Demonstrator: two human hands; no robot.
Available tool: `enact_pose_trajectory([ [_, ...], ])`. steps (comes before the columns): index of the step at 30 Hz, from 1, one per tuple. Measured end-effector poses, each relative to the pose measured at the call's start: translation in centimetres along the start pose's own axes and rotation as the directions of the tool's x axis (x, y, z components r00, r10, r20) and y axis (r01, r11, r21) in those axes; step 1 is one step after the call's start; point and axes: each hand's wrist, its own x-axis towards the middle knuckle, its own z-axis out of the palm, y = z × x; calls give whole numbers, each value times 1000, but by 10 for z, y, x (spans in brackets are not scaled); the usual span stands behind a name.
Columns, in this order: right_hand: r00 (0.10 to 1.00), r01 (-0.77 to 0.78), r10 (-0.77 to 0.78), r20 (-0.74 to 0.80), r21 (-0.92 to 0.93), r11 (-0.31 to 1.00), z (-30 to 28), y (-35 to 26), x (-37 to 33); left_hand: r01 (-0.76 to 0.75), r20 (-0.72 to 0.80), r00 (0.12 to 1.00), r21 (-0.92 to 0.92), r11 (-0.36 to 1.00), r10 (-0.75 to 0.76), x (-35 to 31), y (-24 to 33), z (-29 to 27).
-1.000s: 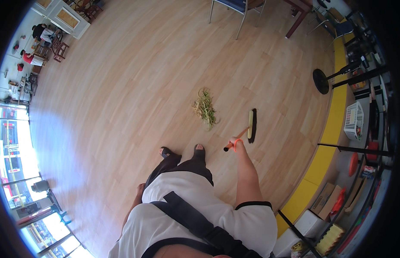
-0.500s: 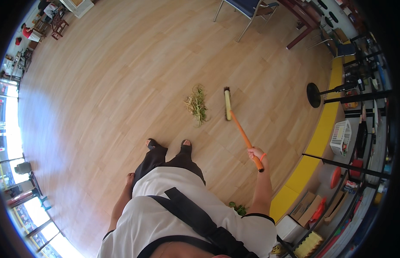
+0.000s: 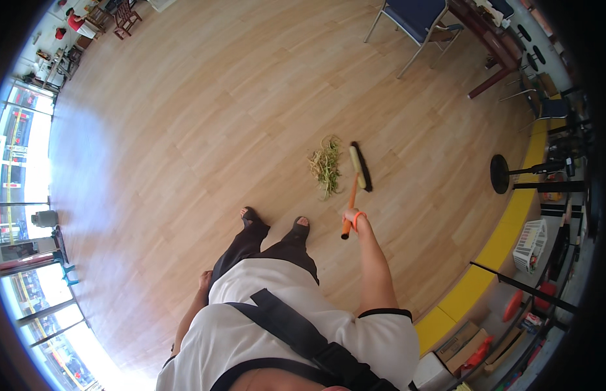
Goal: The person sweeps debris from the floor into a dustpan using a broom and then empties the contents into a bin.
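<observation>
My right hand (image 3: pixel 355 218) is wrapped round the orange handle of a broom (image 3: pixel 354 195), close to its black-tipped end. The broom's pale yellow head (image 3: pixel 355 159) is tilted, with its dark bristles showing along the right side. Just left of the head lies a loose pile of green and yellowish plant scraps (image 3: pixel 325 168); a narrow gap of floor seems to separate the two. My left hand (image 3: pixel 205 280) hangs beside my left thigh, holding nothing that I can see. Its fingers are too small and partly hidden to make out.
Wood-look floor (image 3: pixel 205 117) surrounds my sandalled feet. Yellow-fronted shelving (image 3: pixel 498 244) runs down the right, with a white basket (image 3: pixel 530 245) on it and a black round-based stand (image 3: pixel 500 174) nearby. A blue chair (image 3: pixel 417 19) and dark red table stand far right. Another person (image 3: pixel 78 21) is far left.
My right hand has swung left and the handle is steeper. The broom head is nearer the scraps and turned so its bristles face right. The whole view has shifted.
</observation>
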Motion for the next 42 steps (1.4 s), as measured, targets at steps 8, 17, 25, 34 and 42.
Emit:
enact_pose_trajectory([
  [8,944,-23,-147,294,505,863,-121,98,-98,50,23,999,-51,997,-49,12,32,39],
  [17,999,-11,23,-29,365,931,-46,78,-99,165,-114,975,-190,968,-189,-4,44,46],
  [25,859,118,-414,300,673,730,-2,80,-101,257,-89,959,-129,958,-270,6,61,42],
  [34,828,-530,-143,543,840,120,-57,-2,-120,165,87,982,29,986,-167,37,72,30],
  [42,771,-549,-256,584,812,199,57,-172,-149,208,92,975,-53,977,-202,106,61,-14],
])
